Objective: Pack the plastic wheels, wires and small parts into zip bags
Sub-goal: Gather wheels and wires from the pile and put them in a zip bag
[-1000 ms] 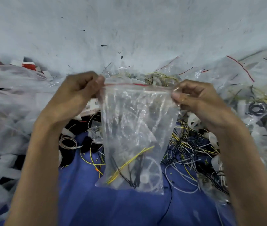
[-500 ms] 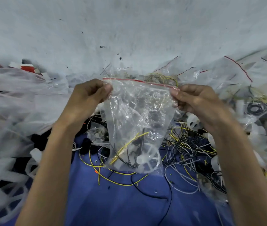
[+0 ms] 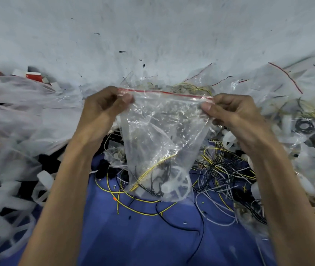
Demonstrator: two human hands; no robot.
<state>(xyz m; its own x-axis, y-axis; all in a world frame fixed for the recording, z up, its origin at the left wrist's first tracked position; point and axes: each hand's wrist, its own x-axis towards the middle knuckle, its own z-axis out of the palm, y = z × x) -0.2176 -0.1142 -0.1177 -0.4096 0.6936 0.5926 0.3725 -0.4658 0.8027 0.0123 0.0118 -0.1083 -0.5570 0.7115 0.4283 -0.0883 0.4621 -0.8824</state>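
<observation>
The zip bag [image 3: 162, 135] — plastic wheel [image 3: 175, 181] and wires [image 3: 149, 171] at its bottom — is held above the surface [image 3: 133, 237], top corners pinched by left hand [image 3: 102, 108] and right hand [image 3: 235, 112]; sealing seems underway: the strip [image 3: 164, 92] must be pressed shut.

One zip bag [image 3: 162, 131] hangs between two hands, the left hand [image 3: 102, 110] and the right hand [image 3: 235, 112]. Inside it I count one white wheel [image 3: 175, 183], one yellow wire [image 3: 152, 170] and a few black wires [image 3: 158, 187]. Right of the bag the loose wires [image 3: 220, 169] are too tangled to count, and left of it the blurred wheels [image 3: 8, 227] are too.
</observation>
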